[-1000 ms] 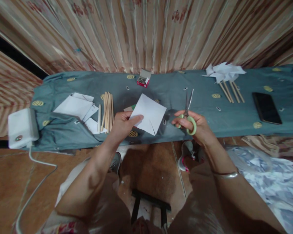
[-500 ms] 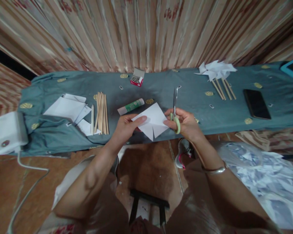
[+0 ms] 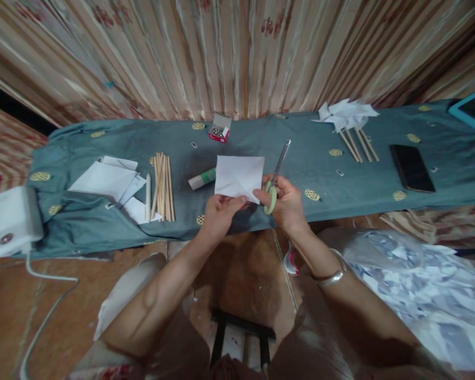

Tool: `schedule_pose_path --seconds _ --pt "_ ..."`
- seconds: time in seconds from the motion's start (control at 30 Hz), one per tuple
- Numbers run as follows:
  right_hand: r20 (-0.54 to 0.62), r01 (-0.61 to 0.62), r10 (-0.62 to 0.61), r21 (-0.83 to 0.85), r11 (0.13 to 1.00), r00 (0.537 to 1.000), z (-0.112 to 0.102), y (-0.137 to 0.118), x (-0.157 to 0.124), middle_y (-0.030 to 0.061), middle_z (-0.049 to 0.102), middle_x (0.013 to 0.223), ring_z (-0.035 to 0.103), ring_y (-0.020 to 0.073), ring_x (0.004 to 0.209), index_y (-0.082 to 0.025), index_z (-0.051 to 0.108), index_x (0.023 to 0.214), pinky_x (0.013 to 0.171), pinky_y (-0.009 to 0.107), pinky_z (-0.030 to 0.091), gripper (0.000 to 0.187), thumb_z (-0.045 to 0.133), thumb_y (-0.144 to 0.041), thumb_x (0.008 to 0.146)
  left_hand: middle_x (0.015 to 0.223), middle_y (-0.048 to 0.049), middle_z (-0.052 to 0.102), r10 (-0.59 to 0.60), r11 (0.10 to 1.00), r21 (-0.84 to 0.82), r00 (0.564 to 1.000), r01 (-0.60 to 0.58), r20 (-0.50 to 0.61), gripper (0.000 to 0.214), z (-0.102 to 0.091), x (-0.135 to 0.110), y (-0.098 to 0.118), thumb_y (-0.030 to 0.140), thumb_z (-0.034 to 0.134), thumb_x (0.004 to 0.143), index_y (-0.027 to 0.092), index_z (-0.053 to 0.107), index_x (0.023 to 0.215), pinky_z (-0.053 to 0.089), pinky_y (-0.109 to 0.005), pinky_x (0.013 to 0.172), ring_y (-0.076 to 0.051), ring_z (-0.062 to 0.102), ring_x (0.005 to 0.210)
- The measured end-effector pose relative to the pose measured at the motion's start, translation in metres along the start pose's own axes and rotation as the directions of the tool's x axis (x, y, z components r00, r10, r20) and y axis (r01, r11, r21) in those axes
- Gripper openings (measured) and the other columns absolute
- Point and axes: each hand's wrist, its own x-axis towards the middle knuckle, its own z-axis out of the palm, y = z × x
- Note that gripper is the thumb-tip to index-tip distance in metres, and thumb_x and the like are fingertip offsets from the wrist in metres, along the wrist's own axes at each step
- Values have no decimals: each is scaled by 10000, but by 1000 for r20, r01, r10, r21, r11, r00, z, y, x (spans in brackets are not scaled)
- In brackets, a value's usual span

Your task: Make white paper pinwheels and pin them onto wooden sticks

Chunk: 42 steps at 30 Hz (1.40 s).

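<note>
A white square sheet of paper point(image 3: 239, 173) is held over the near part of the cloth-covered table. My left hand point(image 3: 220, 215) grips its lower edge, thumb on top. At the paper's lower right corner, my right hand point(image 3: 287, 203) pinches it too, while a pair of scissors point(image 3: 275, 184) with pale green handles hangs on its fingers. The scissor blades point up and away from me and look closed. Behind the paper a green and white glue stick point(image 3: 202, 178) lies partly hidden. A small open red box point(image 3: 219, 133) of metal pins or tacks stands farther back.
Wooden sticks point(image 3: 164, 187) and a stack of white paper point(image 3: 106, 182) lie left. Paper pinwheels point(image 3: 346, 113) on sticks and a dark phone point(image 3: 411, 168) lie right. A white device point(image 3: 13, 219) with a cable sits far left. A plastic bag point(image 3: 423, 287) of paper pieces is at lower right.
The paper has been turned from a diamond position to a square one. My left hand has shifted right along its lower edge. My right hand and the scissors have moved slightly left and tilted.
</note>
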Motion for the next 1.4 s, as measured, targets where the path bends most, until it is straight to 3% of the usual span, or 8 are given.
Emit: schedule_pose_path --seconds 0.3,0.53,0.77,0.87,1.0,1.1,1.4 --pt "21 -63 61 96 993 998 -1 4 -4 -82 561 624 467 76 543 -208 594 800 509 215 371 458 876 -387 487 841 -62 743 4 999 -38 990 -10 -140 366 0 3 1 359 837 554 122 709 801 539 -254 596 -160 648 683" --pt "84 -120 106 190 974 991 2 6 -9 -70 628 641 529 94 572 -203 637 810 551 227 429 449 890 -366 477 694 -15 696 4 1000 -18 989 -7 -150 337 -4 5 4 350 841 552 130 692 759 467 -212 496 -100 557 528" --pt "167 -111 97 77 991 981 0 6 -16 -35 660 674 550 90 588 -194 633 807 563 229 433 384 852 -428 595 602 10 649 36 999 8 979 -36 -200 303 -12 11 11 330 818 542 127 669 710 420 -195 432 -70 494 444" --pt "296 -115 113 -9 993 949 -3 7 -24 -7 687 732 592 107 642 -199 632 897 610 249 466 390 796 -480 681 616 3 656 70 997 1 961 -72 -268 300 -20 16 17 322 815 542 128 670 718 430 -191 426 -73 509 444" --pt "505 -152 205 -145 978 838 -5 8 -38 9 675 746 591 109 648 -180 635 885 601 252 465 396 752 -524 729 636 1 662 94 995 -1 954 -99 -285 272 -29 19 20 315 805 567 144 673 733 439 -183 426 -75 531 454" --pt "588 -173 253 -189 967 768 -4 9 -45 10 665 726 595 109 649 -165 637 859 612 253 474 420 735 -556 741 627 5 660 99 995 12 953 -100 -286 245 -31 19 20 303 791 581 148 675 731 443 -180 422 -74 535 447" --pt "617 -163 242 -182 970 749 4 7 -44 4 648 686 601 106 616 -166 636 829 609 257 510 440 702 -595 757 583 15 650 91 996 7 952 -93 -293 200 -25 15 18 253 771 574 128 674 696 416 -178 378 -70 522 392"
